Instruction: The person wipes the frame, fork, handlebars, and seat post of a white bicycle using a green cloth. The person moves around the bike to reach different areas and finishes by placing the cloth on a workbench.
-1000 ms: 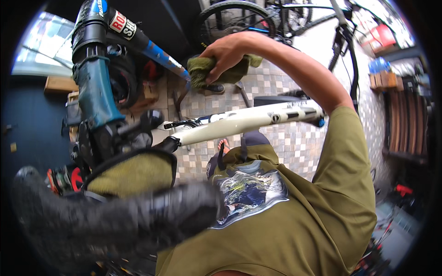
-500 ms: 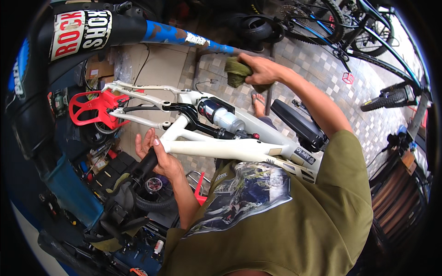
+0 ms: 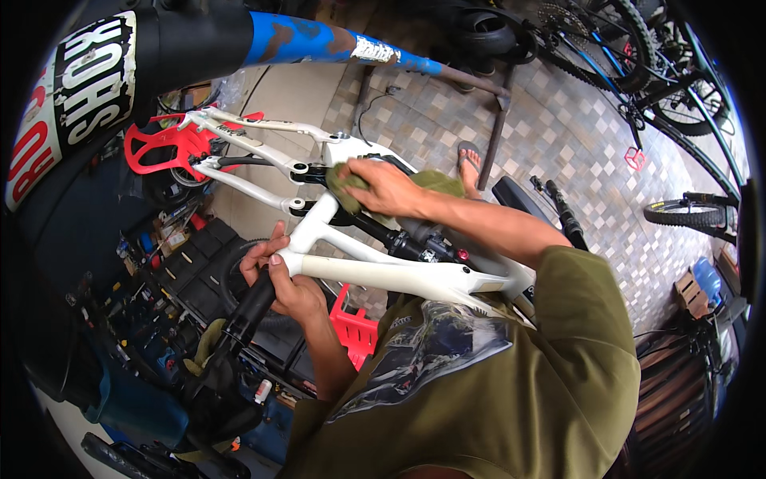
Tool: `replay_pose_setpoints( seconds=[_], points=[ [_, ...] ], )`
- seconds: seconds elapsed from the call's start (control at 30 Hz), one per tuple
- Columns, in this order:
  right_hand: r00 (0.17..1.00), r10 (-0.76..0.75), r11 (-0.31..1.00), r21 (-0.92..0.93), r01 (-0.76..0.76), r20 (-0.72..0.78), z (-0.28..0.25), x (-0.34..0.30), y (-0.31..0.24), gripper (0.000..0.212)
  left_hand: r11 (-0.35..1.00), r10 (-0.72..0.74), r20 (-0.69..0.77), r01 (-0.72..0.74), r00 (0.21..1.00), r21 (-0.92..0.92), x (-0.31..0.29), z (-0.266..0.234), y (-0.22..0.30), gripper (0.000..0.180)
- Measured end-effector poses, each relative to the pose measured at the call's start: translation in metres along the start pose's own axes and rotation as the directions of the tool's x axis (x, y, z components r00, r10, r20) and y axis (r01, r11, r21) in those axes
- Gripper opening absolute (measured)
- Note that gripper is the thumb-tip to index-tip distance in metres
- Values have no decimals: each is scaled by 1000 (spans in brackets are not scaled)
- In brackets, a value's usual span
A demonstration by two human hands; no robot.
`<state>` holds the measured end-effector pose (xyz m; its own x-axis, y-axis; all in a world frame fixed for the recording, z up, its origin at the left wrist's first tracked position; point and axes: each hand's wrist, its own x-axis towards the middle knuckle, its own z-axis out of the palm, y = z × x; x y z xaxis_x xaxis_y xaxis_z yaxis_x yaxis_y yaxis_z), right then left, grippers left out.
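Observation:
A white bicycle frame point(image 3: 363, 271) lies across in front of me, its rear stays pointing to the far left. My left hand point(image 3: 291, 279) is wrapped around the black seatpost point(image 3: 254, 302) where it meets the frame, thumb on top. In my right hand point(image 3: 387, 188) is a bunched olive-green cloth point(image 3: 345, 191), pressed against the frame by the black linkage point(image 3: 315, 174). One end of the cloth trails out behind the hand. The black rear shock point(image 3: 391, 238) runs below my right wrist, and the hand and cloth hide part of it.
A blue and black stand arm point(image 3: 307, 40) crosses the top. A red plastic piece point(image 3: 171, 146) stands beyond the stays. Tools and black cases point(image 3: 203, 267) crowd the left. Bicycles point(image 3: 614, 48) stand at the upper right over the tiled floor point(image 3: 550, 120).
My right hand has come down and left with the cloth, from above the frame onto its linkage area. My left hand stays at the seatpost. The view has shifted somewhat.

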<state>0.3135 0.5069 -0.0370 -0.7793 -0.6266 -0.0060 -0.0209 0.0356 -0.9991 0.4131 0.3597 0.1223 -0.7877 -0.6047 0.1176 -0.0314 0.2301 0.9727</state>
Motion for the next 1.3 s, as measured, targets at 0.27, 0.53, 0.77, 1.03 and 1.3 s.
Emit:
replay_pose_setpoints(
  seconds=[0.27, 0.53, 0.77, 1.03, 1.3],
  points=[
    [963, 0, 978, -203, 57, 270, -12, 11, -11, 26, 1000, 3, -53, -2, 999, 3, 2, 3, 1, 29],
    [972, 54, 980, -199, -7, 227, -118, -11, 27, 48, 996, -85, 9, 85, 996, 14, -2, -2, 6, 28],
    [931, 24, 979, -195, 51, 364, -36, -5, -9, 65, 995, -95, 15, 94, 995, 14, -2, -5, 3, 30],
    [908, 91, 994, -92, -58, 409, -83, 0, 24, 55, 995, -91, 60, 88, 994, 37, -2, -7, 8, 30],
    [952, -57, 980, 200, -4, 300, -21, 44, 44, 47, 997, -71, 52, 70, 996, 20, 0, -5, 4, 31]
  ],
)
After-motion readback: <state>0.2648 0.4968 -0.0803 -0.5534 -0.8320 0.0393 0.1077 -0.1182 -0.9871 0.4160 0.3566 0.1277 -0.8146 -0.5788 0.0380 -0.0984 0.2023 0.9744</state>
